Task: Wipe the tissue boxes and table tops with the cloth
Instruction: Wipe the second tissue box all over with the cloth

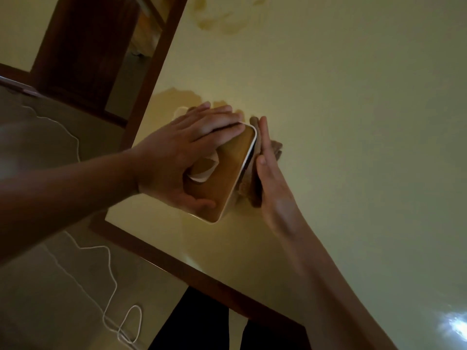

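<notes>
The right hand (267,173), fingers straight and together, is pressed flat on the cloth (249,188) against the tissue box (227,170) right side. The box, mid-counter (328,97), is gripped from the left by the left hand (187,157), fingers spread; uneven pressure could tip it.

The cloth (249,184) is mostly hidden between the right hand (271,178) and the tissue box (225,173).

Glossy table top (328,102); seemingly wooden tissue box (225,170).
</notes>
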A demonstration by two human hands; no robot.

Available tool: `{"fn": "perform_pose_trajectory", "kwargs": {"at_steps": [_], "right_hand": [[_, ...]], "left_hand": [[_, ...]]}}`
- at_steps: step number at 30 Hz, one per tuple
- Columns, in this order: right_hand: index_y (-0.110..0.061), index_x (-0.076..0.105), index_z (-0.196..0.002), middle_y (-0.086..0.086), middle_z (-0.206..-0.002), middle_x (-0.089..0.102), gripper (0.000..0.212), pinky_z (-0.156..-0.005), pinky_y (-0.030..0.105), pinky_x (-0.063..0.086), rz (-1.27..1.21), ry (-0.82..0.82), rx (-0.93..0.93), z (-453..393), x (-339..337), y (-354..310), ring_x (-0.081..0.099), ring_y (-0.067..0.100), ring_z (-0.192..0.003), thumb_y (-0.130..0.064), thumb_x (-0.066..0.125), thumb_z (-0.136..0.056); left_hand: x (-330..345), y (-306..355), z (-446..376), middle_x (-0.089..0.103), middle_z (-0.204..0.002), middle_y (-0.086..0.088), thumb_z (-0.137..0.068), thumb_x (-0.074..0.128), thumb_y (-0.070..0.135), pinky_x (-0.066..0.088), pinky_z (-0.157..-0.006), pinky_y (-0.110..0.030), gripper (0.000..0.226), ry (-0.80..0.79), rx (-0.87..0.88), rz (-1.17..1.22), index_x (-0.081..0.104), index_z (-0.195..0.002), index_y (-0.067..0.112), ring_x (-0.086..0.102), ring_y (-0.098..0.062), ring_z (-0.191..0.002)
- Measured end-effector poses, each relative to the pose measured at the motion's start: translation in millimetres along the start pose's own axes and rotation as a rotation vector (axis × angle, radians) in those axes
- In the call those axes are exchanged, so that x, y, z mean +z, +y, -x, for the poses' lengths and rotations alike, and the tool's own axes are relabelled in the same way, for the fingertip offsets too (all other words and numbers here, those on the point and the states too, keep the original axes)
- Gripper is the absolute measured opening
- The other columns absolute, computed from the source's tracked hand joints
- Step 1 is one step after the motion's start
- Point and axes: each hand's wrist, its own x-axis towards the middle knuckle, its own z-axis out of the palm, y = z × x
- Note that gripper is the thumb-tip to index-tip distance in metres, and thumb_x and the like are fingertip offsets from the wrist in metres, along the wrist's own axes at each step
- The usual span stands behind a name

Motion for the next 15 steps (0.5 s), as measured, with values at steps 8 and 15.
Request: {"fn": "perform_pose_trajectory", "kwargs": {"at_steps": [8, 15], "right_hand": [[-0.052, 0.004, -0.164, -0.013, -0.178, 0.008, 0.058, -0.126, 0.064, 0.026, 0.202, 0.133, -0.133, -12, 13, 7, 0.011, 0.020, -0.164, -0.044, 0.030, -0.113], [-0.044, 0.007, -0.164, -0.002, -0.178, 0.012, 0.054, -0.130, 0.062, 0.018, 0.263, 0.229, -0.182, -21, 20, 9, 0.007, 0.020, -0.165, -0.036, 0.026, -0.114]], "left_hand": [[17, 76, -8, 0.013, -0.170, -0.006, -0.070, 0.052, 0.091, 0.033, -0.119, -0.061, 0.129, 0.391, -0.945, 0.255, 0.002, -0.164, 0.018, 0.017, -0.029, -0.156], [41, 86, -22, 0.017, -0.170, -0.008, -0.079, 0.046, 0.089, 0.023, -0.125, -0.056, 0.121, 0.501, -1.118, 0.187, 0.005, -0.165, 0.014, 0.016, -0.030, -0.156]]}}
